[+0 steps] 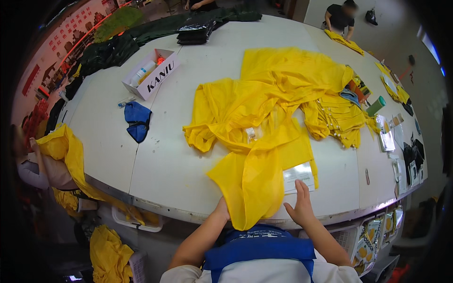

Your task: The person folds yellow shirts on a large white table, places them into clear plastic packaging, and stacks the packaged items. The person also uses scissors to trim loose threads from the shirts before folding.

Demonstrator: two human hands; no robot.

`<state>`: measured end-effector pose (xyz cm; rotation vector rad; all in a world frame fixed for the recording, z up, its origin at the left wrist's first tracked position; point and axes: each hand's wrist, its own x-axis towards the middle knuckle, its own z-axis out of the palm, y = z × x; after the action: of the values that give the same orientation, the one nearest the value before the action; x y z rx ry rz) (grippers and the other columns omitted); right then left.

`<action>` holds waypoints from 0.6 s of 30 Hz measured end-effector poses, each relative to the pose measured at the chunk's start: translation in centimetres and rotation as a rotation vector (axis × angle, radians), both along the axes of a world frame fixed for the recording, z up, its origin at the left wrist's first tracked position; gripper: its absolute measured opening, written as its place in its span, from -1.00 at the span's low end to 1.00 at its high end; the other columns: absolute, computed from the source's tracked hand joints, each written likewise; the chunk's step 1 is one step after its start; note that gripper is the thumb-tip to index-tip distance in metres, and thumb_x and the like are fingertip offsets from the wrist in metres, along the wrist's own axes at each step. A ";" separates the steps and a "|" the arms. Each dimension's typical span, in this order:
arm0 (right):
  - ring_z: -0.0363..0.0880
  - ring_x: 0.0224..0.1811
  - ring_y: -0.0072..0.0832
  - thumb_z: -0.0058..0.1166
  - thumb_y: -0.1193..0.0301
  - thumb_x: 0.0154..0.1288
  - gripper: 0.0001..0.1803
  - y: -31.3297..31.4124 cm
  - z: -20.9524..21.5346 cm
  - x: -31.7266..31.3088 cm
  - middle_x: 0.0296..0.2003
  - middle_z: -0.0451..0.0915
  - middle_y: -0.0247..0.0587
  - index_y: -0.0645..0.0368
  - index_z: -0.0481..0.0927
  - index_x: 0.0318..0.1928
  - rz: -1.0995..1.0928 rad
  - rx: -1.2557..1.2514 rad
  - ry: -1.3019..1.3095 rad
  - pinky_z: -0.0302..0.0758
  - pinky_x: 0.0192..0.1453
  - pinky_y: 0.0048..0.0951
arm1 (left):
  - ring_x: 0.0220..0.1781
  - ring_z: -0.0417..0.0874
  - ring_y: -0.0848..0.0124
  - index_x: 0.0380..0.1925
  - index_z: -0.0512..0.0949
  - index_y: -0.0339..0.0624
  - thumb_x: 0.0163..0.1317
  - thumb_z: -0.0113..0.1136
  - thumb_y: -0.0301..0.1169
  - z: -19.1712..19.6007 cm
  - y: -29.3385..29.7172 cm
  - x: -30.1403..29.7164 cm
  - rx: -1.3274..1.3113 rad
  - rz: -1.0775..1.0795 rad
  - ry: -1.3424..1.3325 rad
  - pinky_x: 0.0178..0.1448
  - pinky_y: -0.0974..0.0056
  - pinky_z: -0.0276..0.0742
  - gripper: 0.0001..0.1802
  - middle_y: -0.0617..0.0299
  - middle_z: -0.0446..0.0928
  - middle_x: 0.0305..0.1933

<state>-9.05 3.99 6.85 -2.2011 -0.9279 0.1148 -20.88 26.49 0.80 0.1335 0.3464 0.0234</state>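
Note:
A thin yellow raincoat [255,155] lies rumpled across the table, its lower end hanging over the edge toward me. My left hand [223,210] is at the left border of this hanging part and grips it; the cloth covers most of the fingers. To the right, my right hand [300,203] is open, fingers spread and empty, just beside a white printed sheet [298,177]. That sheet rests on a flat yellow piece. A small white label [250,135] shows in the middle of the raincoat.
More yellow garments [335,118] are stacked at the right. A white box [152,75] with bottles and a blue pouch [137,121] stand on the left of the table [165,165]. Dark folded packs [196,34] lie at the back. Other people work around the edges. Baskets sit below.

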 end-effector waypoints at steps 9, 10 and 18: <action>0.42 0.12 -0.21 -0.05 0.57 0.09 -0.35 13.1 -2.1 5.0 0.23 0.32 -0.16 -0.09 0.33 0.25 0.599 -0.394 -0.380 0.40 0.10 -0.19 | 0.16 0.49 0.17 0.43 -0.24 0.20 0.22 0.06 -0.50 -0.1 0.7 -3.1 1.750 0.077 0.158 0.08 0.19 0.49 -0.09 0.03 0.34 0.26; 0.46 0.08 -0.23 -0.06 0.55 0.11 -0.37 14.2 -2.6 5.2 0.21 0.36 -0.16 -0.10 0.34 0.25 0.714 -0.493 -0.343 0.43 0.05 -0.20 | 0.12 0.50 0.14 0.35 -0.03 0.16 0.16 0.09 -0.51 -0.3 1.0 -2.9 1.900 -0.030 0.155 0.06 0.18 0.49 -0.21 0.02 0.35 0.24; 0.55 -0.13 -0.19 -0.04 0.47 0.11 -0.85 8.7 -2.6 10.9 -0.21 0.54 -0.16 0.10 0.59 -0.32 0.354 -0.354 0.064 0.50 -0.13 -0.29 | 0.20 0.37 0.04 -0.37 0.66 -0.05 0.01 0.26 -0.45 2.7 4.6 -5.4 2.597 0.041 0.308 0.23 0.08 0.29 -0.86 0.13 0.43 0.17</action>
<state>1.88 12.74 4.23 -2.3059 -1.3368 0.5499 -26.30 31.08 3.54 2.7193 0.4156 0.4979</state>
